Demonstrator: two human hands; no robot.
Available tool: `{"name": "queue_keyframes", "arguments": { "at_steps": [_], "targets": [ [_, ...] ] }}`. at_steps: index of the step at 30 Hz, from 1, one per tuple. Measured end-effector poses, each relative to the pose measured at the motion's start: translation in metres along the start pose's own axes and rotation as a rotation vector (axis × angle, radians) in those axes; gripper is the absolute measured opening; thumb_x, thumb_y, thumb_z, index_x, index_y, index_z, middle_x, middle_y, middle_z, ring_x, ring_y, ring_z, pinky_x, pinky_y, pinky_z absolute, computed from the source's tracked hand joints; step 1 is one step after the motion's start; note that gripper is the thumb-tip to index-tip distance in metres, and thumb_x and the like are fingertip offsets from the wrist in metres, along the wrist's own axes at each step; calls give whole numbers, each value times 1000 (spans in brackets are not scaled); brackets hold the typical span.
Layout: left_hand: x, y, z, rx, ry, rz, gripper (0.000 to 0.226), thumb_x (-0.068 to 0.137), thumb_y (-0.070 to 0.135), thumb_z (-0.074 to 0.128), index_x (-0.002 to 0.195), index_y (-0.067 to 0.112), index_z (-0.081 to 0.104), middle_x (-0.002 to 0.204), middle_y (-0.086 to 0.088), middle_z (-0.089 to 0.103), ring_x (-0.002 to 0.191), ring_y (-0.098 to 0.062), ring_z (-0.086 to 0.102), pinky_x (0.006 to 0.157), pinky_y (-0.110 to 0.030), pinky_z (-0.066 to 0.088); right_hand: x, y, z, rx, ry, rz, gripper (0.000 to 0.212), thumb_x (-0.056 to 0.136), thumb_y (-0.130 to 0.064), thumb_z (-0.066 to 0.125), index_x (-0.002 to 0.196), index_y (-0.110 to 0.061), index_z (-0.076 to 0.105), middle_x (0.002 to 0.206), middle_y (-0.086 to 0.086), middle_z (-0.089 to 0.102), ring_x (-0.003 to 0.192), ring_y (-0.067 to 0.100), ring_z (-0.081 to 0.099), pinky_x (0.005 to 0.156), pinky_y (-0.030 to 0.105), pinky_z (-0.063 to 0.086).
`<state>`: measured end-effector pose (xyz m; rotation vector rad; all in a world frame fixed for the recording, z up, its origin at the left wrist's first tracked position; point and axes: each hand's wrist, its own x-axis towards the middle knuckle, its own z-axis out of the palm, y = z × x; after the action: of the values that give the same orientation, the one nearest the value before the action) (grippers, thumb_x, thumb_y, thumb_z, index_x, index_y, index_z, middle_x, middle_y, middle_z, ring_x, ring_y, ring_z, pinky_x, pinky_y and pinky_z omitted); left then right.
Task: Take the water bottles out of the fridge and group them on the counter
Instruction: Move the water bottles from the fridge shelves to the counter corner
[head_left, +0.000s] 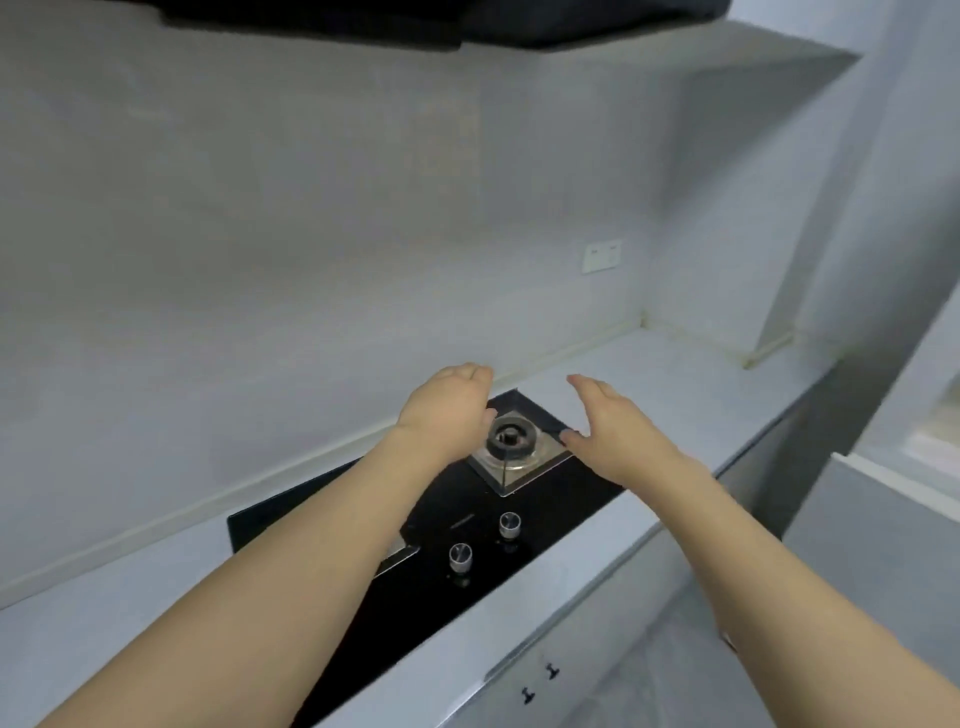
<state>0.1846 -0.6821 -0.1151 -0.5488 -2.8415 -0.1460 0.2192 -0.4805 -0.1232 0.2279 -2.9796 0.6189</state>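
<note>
Your two bare forearms reach forward side by side above the hob (530, 525). Your left hand (447, 410) hangs over the hob's far left part, knuckles up, fingers loosely curled downward, gripping nothing. Your right hand (610, 428) hovers over its far right corner, fingers straight, thumb spread, palm facing left.

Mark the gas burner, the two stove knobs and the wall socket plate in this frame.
gas burner (511, 435), head view, on its dark ring.
near stove knob (460, 557), head view, on its metal top.
far stove knob (509, 523), head view, on its metal top.
wall socket plate (601, 255), head view, on its white face.
</note>
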Motion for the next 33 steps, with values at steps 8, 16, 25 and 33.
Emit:
{"name": "queue_keyframes", "arguments": {
  "at_steps": [8,16,25,33],
  "targets": [
    [92,145,1,-59,31,252,45,96,29,48,135,9,41,137,-9,47,125,-28,45,98,-41,44,-43,117,-84,-65,114,230,68,97,-28,51,154,-18,15,158,3,22,140,24,31,110,32,28],
    [186,240,30,-112,26,418,43,98,29,45,135,8,41,138,-8,47,126,-26,44,99,-39,43,-39,216,-134,-92,213,411,71,95,-28,53,154,-19,14,157,5,25,140,24,32,110,34,30],
    [315,337,54,-235,53,600,51,98,31,46,143,10,36,144,-8,43,130,-26,42,105,-37,38,14,320,-195,-163,302,545,69,95,-28,54,153,-19,17,157,2,25,138,25,35,110,36,32],
    [391,421,68,-288,43,720,41,97,29,49,132,7,45,134,-9,50,122,-27,47,98,-41,43,33,406,-236,-216,379,651,69,94,-29,56,152,-21,20,157,1,26,141,21,33,112,35,31]
  ]
}}
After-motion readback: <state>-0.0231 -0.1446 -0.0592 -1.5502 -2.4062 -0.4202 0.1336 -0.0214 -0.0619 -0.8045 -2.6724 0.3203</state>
